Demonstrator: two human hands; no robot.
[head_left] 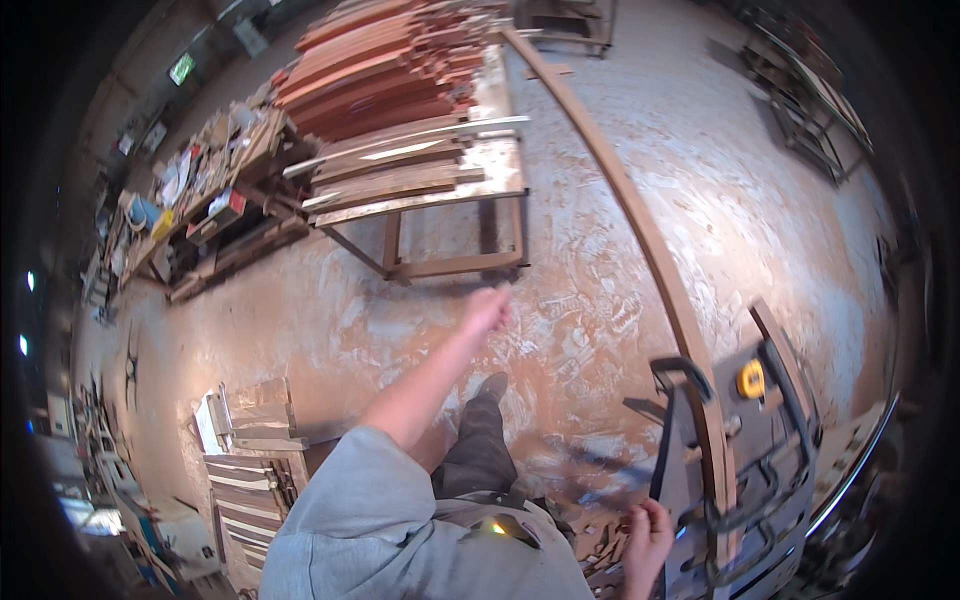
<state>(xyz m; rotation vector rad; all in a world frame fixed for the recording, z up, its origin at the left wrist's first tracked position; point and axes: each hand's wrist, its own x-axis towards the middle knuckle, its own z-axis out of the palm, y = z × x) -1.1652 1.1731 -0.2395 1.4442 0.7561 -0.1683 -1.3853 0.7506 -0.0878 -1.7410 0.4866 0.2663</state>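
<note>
My left hand [488, 310] reaches forward over the floor with its fingers curled in, and nothing shows in it. Low on the right, my right hand [648, 542] hangs beside a dark worktop [682, 450], its fingers loosely bent, a little apart and bare. A long wooden beam [640, 225] runs from the far table's corner to this worktop. Around its near end are black bar clamps [685, 372]. On the worktop, right of the beam, sits a yellow tape measure [750, 380]. A shorter wooden piece [782, 345] lies at its far right edge.
Ahead stands a metal-framed table [455, 262] stacked with reddish boards [375, 75] and brown strips. A cluttered bench [250, 150] is at the far left. Piled wood strips [250, 500] stand near my left side, offcuts [605, 545] near my right. A rack [810, 120] stands far right.
</note>
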